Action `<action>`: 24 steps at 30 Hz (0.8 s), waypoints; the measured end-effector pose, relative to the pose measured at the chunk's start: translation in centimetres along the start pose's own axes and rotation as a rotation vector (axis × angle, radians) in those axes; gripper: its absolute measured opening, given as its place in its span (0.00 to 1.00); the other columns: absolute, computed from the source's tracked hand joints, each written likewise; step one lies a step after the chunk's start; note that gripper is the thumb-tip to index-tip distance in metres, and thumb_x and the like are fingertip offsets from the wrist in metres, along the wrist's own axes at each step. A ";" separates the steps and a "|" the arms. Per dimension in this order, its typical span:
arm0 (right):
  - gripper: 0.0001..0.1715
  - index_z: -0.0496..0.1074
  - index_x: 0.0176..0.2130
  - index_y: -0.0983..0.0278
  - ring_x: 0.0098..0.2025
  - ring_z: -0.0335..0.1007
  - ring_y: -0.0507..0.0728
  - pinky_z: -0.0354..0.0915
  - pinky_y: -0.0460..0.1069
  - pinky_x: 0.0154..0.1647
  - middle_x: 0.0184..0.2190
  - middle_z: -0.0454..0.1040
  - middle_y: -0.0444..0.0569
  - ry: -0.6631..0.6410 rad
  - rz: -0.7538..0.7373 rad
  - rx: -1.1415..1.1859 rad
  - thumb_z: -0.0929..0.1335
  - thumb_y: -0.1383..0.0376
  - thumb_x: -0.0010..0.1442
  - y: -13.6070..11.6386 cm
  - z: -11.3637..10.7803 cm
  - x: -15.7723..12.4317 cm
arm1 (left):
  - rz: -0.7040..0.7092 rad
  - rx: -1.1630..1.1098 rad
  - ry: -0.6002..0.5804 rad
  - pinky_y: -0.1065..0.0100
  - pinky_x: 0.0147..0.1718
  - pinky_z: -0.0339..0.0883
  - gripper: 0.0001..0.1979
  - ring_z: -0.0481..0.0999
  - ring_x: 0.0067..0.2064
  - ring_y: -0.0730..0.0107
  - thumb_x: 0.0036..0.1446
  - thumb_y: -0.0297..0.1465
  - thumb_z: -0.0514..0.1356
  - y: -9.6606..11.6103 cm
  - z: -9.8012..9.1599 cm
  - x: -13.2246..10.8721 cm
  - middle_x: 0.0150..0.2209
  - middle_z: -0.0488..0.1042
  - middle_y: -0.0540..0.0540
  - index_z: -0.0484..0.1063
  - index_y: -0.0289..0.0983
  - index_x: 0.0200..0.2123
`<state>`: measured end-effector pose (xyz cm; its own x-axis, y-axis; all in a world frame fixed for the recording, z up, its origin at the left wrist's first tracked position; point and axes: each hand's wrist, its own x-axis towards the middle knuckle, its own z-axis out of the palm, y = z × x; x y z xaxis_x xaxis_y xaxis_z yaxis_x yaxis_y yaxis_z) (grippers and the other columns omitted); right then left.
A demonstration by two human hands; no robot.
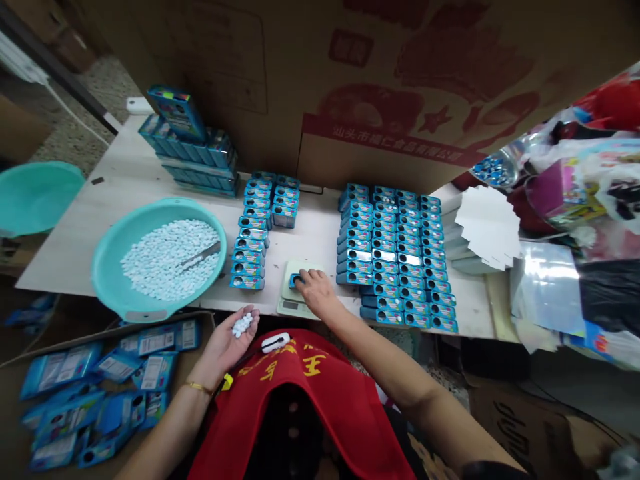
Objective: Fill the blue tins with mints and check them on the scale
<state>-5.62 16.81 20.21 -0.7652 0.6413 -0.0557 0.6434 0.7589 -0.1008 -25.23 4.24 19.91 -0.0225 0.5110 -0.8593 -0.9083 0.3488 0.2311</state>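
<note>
My left hand [239,337] is cupped palm up in front of the table edge, with a small heap of pale candies [243,325] in it. My right hand [316,291] reaches over the small kitchen scale [289,306]. Its fingers grip a small blue box [294,281] that stands on the scale, partly hidden by them. To the left sits a turquoise basin [107,267] of the same candies, with a metal scoop or blade [200,255] lying in them. Rows of blue boxes [249,257] with dark round openings line up left of the scale.
A larger block of blue boxes [385,267] stands right of the scale, beside stacked white cards [487,223]. Packed boxes [195,153] are piled at the back left. A big carton [280,87] walls off the back. More boxes [120,387] lie in a carton below left.
</note>
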 end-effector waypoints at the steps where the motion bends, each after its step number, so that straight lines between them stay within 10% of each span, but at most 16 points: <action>1: 0.12 0.71 0.41 0.63 0.43 0.62 0.59 0.58 0.53 0.41 0.46 0.69 0.55 0.053 0.013 0.039 0.61 0.67 0.59 0.2 0.3 -0.4 | 0.004 -0.010 -0.002 0.70 0.27 0.73 0.10 0.76 0.30 0.69 0.57 0.22 0.49 0.0 -0.1 -0.2 0.30 0.74 0.38 0.71 0.28 0.33; 9: 0.14 0.72 0.42 0.63 0.43 0.67 0.56 0.62 0.53 0.46 0.40 0.74 0.52 0.460 0.410 0.462 0.61 0.64 0.59 4.4 1.6 -6.0 | 0.030 -0.059 -0.018 0.68 0.32 0.74 0.11 0.77 0.35 0.66 0.56 0.21 0.49 0.7 -1.2 0.0 0.34 0.76 0.37 0.71 0.28 0.36; 24: 0.20 0.68 0.47 0.63 0.45 0.66 0.57 0.63 0.55 0.48 0.44 0.71 0.53 0.416 0.475 0.676 0.66 0.63 0.54 4.7 3.9 -6.4 | 0.040 -0.084 -0.061 0.63 0.37 0.74 0.13 0.76 0.41 0.61 0.57 0.22 0.48 0.9 -1.4 0.0 0.38 0.75 0.34 0.70 0.27 0.40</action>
<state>2.22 15.76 16.20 -0.2707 0.9565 0.1089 0.6375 0.2629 -0.7242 -26.64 3.46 19.46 -0.0361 0.5705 -0.8205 -0.9389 0.2619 0.2234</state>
